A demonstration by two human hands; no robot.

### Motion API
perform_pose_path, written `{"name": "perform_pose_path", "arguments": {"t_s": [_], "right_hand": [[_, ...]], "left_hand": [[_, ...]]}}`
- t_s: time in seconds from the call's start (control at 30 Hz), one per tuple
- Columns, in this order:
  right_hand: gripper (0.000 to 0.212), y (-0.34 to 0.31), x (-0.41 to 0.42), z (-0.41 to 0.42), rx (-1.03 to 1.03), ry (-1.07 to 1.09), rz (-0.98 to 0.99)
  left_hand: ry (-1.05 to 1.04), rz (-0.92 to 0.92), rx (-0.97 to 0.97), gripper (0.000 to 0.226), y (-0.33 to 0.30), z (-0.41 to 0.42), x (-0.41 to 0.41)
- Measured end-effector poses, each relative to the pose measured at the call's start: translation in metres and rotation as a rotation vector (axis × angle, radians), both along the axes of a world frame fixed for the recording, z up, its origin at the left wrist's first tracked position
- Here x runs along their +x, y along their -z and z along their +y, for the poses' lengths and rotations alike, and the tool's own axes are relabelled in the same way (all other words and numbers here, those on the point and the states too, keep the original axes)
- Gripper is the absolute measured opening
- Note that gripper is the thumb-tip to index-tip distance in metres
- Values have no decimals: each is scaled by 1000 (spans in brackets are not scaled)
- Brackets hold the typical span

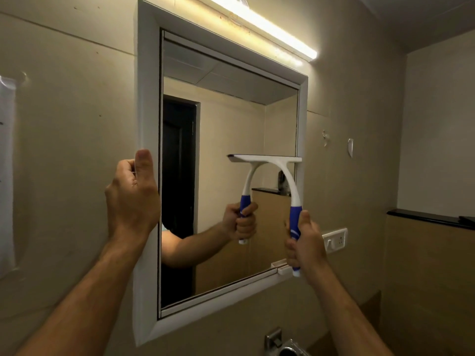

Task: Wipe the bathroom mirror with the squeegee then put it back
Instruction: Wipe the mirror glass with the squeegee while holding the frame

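I see the squeegee (288, 176) with its blade level against the glass at the right side of the mirror (231, 129), about halfway down. My right hand (304, 242) is wrapped tight round the blue handle, thumb up along it. My left hand (132, 199) clasps the white frame (146, 98) on its left edge, fingers curled behind it and thumb on the front, steadying it. To do this stroke well, I judge I should keep the blade flat and evenly pressed, draw straight down to the bottom rail, then overlap the next pass leftward. A tube light (262, 29) glows above; a switch plate (335, 238) sits just right of my right hand.
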State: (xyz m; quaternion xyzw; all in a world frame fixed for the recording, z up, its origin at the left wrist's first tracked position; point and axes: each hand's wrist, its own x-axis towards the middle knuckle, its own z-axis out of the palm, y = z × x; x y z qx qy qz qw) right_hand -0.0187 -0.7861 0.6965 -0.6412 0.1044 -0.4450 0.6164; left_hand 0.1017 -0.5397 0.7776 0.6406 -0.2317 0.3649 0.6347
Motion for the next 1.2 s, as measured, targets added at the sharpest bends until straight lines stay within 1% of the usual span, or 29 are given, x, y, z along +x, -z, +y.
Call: {"name": "perform_pose_path", "arguments": {"t_s": [0.1, 0.23, 0.3, 0.4, 0.53, 0.67, 0.77, 0.87, 0.93, 1.03, 1.2], "right_hand": [[50, 23, -7, 2, 62, -56, 31], [54, 90, -21, 13, 168, -49, 132], [57, 112, -29, 17, 234, -68, 199], [59, 112, -40, 19, 247, -119, 233], [60, 77, -42, 14, 120, -142, 127], [59, 67, -37, 11, 100, -191, 111], [65, 90, -35, 14, 135, -154, 199], [72, 125, -34, 23, 256, -119, 353], [73, 134, -33, 27, 277, -54, 378], [71, 110, -30, 26, 184, 53, 311], [66, 28, -15, 20, 91, 16, 156]], "left_hand": [[-18, -1, -1, 45, -1, 1, -6], [-26, 2, -8, 45, -1, 2, -10], [-31, 5, -9, 44, -1, 1, -10], [-47, 7, -10, 45, -1, 1, -10], [-55, 20, -6, 46, 0, 1, -12], [-71, 28, -9, 45, -1, 0, -11], [-72, 23, -9, 44, -1, 0, -11], [-66, 33, -12, 41, -1, -1, -11], [-77, 35, -7, 41, -1, -2, -10], [-95, 41, -13, 43, 0, -3, -9], [-86, 29, -10, 48, 1, -2, -7]]}}
